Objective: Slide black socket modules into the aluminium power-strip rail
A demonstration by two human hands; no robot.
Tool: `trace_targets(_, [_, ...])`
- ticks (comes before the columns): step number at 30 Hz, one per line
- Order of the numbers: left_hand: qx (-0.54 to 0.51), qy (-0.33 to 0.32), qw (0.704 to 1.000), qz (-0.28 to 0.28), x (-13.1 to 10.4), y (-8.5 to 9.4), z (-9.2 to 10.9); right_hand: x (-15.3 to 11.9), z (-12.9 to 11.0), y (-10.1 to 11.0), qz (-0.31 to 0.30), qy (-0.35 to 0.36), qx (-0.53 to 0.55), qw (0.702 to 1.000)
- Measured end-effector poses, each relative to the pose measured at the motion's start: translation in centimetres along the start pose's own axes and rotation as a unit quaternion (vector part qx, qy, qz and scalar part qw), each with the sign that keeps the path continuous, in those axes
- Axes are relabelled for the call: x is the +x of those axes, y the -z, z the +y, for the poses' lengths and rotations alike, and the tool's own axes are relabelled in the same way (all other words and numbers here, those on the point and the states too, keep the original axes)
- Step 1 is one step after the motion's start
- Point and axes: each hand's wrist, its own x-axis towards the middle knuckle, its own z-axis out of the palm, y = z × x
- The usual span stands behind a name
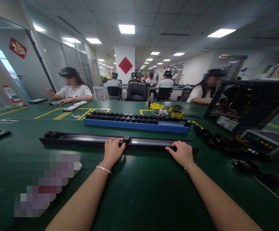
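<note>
A long black rail (81, 139) with a shiny channel lies crosswise on the green table (139, 192). My left hand (113, 150) rests on the middle of the rail, fingers over it and thumb along its near side, beside a small black socket piece (126, 139). Near the rail's right end, my right hand (181, 152) grips it with the thumb pointing left. Two more black pieces (51, 134) sit at the left end. Behind it is a blue rail (134, 125) bearing rows of several black pieces.
On the right stand an open black case (240, 106), a grey box (271, 142) and tangled black parts (216, 139). A metal bowl (160, 112) and yellow trays (156, 106) lie behind. A pixelated object (50, 186) is front left. Seated people flank the table's far side.
</note>
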Motion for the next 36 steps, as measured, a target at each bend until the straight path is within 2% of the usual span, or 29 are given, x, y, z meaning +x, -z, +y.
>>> trace_targets(36, [-0.011,-0.033,0.999,-0.026,-0.30,-0.01,0.45,0.09,-0.09,0.16,-0.017,-0.004,0.004,1.000])
